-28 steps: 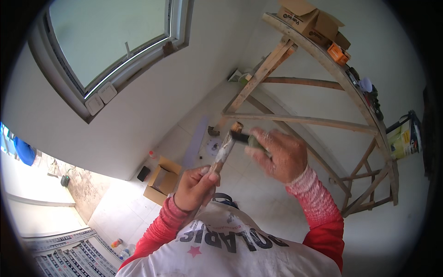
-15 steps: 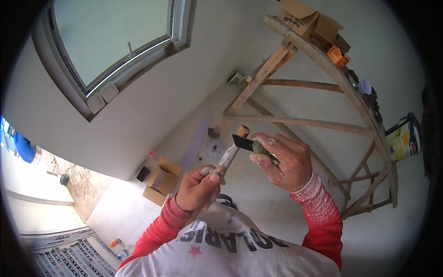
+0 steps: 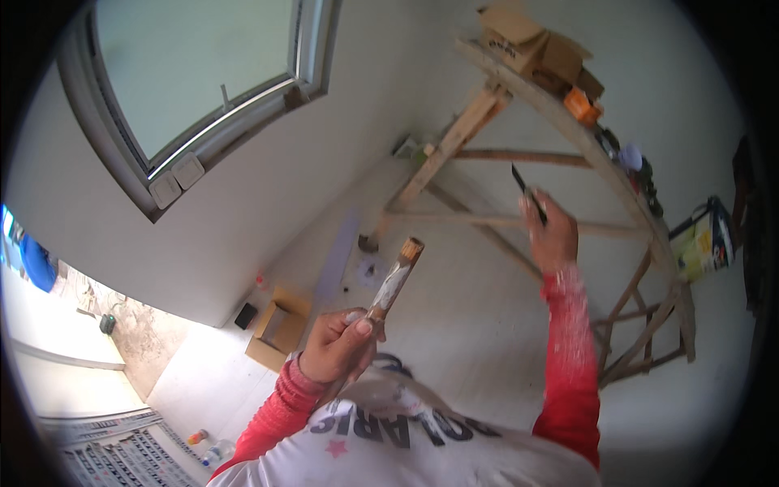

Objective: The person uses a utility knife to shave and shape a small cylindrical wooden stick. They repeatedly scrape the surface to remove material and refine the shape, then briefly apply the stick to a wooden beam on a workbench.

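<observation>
Item one: handle [image 3: 395, 280], a wooden stick, tan at the tip, smeared white along the middle, tilted up and to the right. I see it in the left hand [image 3: 339, 347], fingers [image 3: 357, 325] wrapped tight around its lower part, just above the white shirt [image 3: 406, 446].

Item two: blade [image 3: 526, 191], thin, dark and pointed, sticking up out of the right hand [image 3: 553, 231]. That hand is raised well apart from the left, fingers closed on the blade's lower end.

Surroundings: wooden trestle [image 3: 519, 138] bearing cardboard boxes [image 3: 531, 49]; a paint can [image 3: 704, 243] by its right end; window [image 3: 195, 81]; an open carton [image 3: 280, 329] on the floor.
</observation>
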Action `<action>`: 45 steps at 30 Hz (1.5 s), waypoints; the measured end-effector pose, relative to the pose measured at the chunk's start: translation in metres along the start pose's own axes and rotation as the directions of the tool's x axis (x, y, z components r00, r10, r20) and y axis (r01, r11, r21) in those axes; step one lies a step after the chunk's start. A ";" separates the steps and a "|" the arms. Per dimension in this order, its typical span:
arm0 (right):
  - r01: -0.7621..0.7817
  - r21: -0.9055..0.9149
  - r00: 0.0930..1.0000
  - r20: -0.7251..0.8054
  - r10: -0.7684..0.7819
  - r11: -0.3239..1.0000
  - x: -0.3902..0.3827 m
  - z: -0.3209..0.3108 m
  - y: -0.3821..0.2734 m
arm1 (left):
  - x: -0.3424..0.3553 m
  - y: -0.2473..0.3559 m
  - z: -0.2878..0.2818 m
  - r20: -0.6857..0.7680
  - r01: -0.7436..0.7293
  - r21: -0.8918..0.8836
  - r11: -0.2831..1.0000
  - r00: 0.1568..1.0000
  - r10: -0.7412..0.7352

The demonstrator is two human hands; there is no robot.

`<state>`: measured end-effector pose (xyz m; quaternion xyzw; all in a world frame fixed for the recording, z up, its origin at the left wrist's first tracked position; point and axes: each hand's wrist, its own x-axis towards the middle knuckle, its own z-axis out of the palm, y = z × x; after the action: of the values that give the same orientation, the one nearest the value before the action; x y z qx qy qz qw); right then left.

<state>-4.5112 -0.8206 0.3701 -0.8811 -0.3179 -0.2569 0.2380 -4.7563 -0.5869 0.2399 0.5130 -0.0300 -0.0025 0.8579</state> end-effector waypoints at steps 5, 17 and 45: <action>0.248 0.191 0.959 0.093 -0.269 0.950 -0.040 -0.012 -0.069 | 0.017 0.000 0.000 -0.033 0.026 -0.028 0.999 0.999 -0.027; 0.348 0.159 0.891 0.252 -0.379 0.924 -0.056 -0.009 -0.083 | 0.012 -0.009 0.008 0.014 0.035 0.001 0.999 0.999 -0.035; -0.185 0.275 0.955 0.277 0.107 0.944 -0.096 -0.019 -0.038 | 0.036 -0.031 0.034 0.178 0.212 -0.216 0.953 0.968 -0.176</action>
<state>-4.6068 -0.8479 0.3364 -0.8823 -0.3146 -0.0705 0.3429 -4.7216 -0.6327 0.2309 0.4071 -0.0461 -0.1308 0.9028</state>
